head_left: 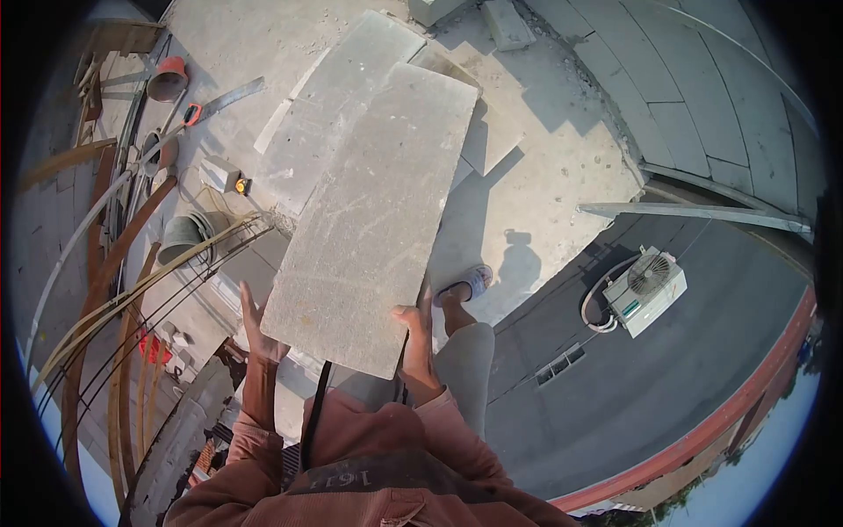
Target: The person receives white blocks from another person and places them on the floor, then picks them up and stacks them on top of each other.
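A long grey concrete slab (373, 215) stretches away from my body, its near end between my hands. My right hand (418, 332) grips its right edge, thumb on the top face and fingers along the side. At the near left corner, my left hand (258, 327) bears against the slab; one digit points up beside the edge, and the rest is partly hidden by the slab. The far part overlaps other grey slabs (329, 110) lying on the rooftop floor.
Buckets (180, 241), a handsaw (192, 114) and a yellow tape measure (242, 185) are on the left, near bent poles (114, 255). An air-conditioner unit (648, 288) stands on the lower dark roof to the right, beyond the floor's edge. A block wall (676, 97) rises at upper right.
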The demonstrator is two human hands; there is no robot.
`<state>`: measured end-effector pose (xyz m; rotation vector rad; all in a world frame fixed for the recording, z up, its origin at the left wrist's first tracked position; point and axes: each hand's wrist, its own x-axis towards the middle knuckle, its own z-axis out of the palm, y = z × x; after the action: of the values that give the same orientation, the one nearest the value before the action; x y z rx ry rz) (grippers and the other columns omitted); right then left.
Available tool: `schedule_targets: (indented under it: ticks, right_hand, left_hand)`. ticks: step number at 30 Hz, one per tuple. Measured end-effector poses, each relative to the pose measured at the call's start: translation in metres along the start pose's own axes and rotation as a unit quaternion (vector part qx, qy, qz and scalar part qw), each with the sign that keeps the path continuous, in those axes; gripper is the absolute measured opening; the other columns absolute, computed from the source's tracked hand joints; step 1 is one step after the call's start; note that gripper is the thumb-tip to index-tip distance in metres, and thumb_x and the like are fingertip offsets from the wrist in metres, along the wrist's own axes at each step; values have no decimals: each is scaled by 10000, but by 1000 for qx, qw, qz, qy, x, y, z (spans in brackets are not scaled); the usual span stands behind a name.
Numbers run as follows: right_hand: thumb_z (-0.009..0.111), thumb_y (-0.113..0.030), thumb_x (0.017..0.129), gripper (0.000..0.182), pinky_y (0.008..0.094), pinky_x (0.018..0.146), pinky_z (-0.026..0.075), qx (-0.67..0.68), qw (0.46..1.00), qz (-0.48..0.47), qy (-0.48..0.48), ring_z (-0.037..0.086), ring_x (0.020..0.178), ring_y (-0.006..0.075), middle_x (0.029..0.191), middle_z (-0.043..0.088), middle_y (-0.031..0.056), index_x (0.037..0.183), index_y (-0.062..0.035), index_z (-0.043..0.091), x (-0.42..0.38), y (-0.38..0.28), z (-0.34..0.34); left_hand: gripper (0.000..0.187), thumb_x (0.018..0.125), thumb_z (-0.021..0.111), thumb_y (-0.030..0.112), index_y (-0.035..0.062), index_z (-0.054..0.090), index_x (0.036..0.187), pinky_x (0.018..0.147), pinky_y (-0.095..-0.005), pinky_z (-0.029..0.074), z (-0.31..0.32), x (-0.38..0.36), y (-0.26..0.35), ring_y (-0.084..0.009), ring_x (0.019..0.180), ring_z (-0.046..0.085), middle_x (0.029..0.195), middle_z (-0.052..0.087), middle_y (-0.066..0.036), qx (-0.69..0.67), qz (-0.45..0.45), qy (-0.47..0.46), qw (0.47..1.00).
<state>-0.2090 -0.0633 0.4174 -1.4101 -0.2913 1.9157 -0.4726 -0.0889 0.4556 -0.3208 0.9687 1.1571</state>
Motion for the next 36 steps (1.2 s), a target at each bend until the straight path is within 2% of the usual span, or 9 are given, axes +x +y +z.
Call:
schedule_targets:
  ticks: [3,5,7,10,13,15,19,24,36]
  right_hand:
    - [542,-388,918,838,392,1170,262,-37,997,67,31,319,1415,272,1548,307,150,1617,-103,178,13,83,-6]
    - [514,-571,936,918,408,1200,219,-10,991,132,32,245,1473,289,1602,235,156,1623,-98,130,20,77,5]
    - [469,-725,922,1007,431,1211,195,22,981,191,-26,232,1488,293,1621,218,151,1620,-86,125,43,82,-12]
    - [249,-966,792,1228,549,1222,18,12,937,349,-12,28,1552,397,1691,-38,176,1620,-128,-98,137,58,-52]
    - [394,-922,808,1229,617,1200,46,-59,991,115,32,7,1536,463,1663,-21,266,1621,-124,-64,286,-44,-80]
    - [471,-899,795,1257,646,1195,101,18,994,106,13,39,1529,468,1657,-10,274,1621,-103,-42,376,-103,-88]
    - [535,-641,936,878,600,1173,279,-39,978,191,-74,410,1398,429,1525,408,255,1513,-4,354,457,-133,-56]
    - [455,-332,1041,486,541,1097,430,-79,960,252,-94,572,1258,364,1391,575,193,1389,3,506,459,-137,-64]
    - [410,-348,1035,471,494,1076,446,53,986,143,73,575,1258,329,1364,620,128,1391,-80,564,353,-122,-233]
  left_hand:
    - [829,944,470,706,116,395,1522,1113,-494,428,1,-24,-73,-338,1329,504,1509,463,-123,-67,159,188,967]
    - [818,944,449,720,129,408,1508,1083,-488,457,-18,-13,-120,-330,1320,510,1483,488,-95,-86,213,303,925]
    - [785,961,438,686,126,404,1510,1078,-495,457,-71,6,-138,-331,1314,516,1466,509,-89,-124,192,304,925]
    - [718,980,401,635,119,442,1478,1005,-509,515,-114,53,-149,-344,1251,572,1418,552,-88,-161,189,328,911]
    - [692,983,392,610,118,463,1465,986,-516,531,-194,77,-194,-352,1222,598,1394,575,-91,-187,164,331,910]
    - [677,984,388,595,115,480,1453,996,-519,527,-231,112,-212,-356,1217,603,1376,592,-93,-194,176,314,913]
    - [693,970,397,624,120,509,1433,999,-496,521,-274,148,-247,-339,1209,604,1347,616,-83,-212,161,306,914]
    - [667,983,400,597,114,514,1429,1008,-487,518,-271,159,-257,-327,1206,611,1357,617,-80,-230,176,305,907]
    - [622,1008,405,552,93,536,1408,962,-449,556,-277,161,-251,-295,1129,663,1311,653,-78,-192,132,289,929]
